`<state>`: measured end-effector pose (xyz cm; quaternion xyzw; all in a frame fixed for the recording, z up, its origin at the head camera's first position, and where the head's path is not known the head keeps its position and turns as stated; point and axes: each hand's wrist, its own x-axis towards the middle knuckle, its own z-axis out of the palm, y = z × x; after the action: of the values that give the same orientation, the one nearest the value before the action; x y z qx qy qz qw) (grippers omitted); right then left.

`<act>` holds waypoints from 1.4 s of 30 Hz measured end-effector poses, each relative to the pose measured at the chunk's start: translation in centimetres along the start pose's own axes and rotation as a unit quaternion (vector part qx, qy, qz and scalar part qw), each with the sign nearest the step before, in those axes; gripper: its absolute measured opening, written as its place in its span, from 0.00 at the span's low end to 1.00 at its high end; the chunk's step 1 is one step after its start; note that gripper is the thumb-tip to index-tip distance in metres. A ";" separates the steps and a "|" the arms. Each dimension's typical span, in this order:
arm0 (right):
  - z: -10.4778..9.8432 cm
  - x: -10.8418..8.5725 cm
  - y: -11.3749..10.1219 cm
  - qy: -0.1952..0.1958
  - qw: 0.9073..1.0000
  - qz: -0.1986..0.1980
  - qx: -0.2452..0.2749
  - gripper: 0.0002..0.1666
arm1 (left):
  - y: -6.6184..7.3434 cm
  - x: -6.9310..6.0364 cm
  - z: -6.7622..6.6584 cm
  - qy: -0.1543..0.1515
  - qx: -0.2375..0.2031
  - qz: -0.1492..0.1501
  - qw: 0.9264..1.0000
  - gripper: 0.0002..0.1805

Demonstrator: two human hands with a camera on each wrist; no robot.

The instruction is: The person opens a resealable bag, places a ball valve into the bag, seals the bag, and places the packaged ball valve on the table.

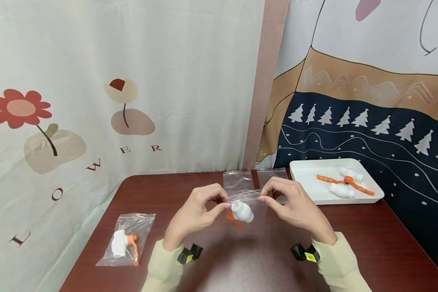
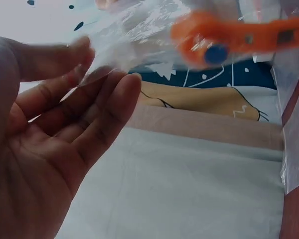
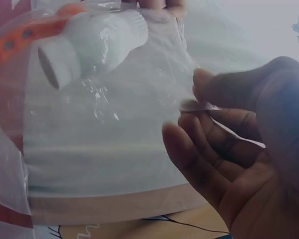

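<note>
- One filled bag (image 1: 141, 224), seemingly finished, near left on the bench (image 1: 168, 190).
- Lifted at centre: a second bag (image 3: 162, 55), loaded with white piece (image 1: 242, 211) and orange strap (image 2: 249, 37); pinched at left by the left hand (image 1: 200, 209), at right by the right hand (image 1: 291, 202); cannot tell whether sealed.
- Apparently left: loose white pieces (image 1: 342, 190) and orange straps (image 1: 362, 187) in the far-right tray (image 1: 300, 181), flat bags (image 1: 237, 179) nearby.
</note>
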<state>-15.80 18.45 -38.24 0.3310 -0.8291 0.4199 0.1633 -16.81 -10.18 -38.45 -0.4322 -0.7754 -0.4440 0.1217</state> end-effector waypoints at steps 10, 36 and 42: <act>0.0 0.1 0.6 0.013 1.000 0.008 0.012 0.12 | 0.0 0.0 -0.2 0.008 0.015 0.009 1.000 0.04; 0.1 0.0 0.2 0.058 0.998 0.003 0.033 0.15 | 0.6 0.0 -0.1 0.072 0.036 -0.072 0.994 0.13; 0.1 0.0 0.0 0.058 0.998 -0.005 0.028 0.13 | 0.8 0.0 0.2 0.094 0.004 -0.175 0.980 0.03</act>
<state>-15.80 18.35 -38.34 0.3146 -0.8044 0.4608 0.2040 -16.13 -9.77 -38.07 -0.2456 -0.8261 -0.4937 0.1163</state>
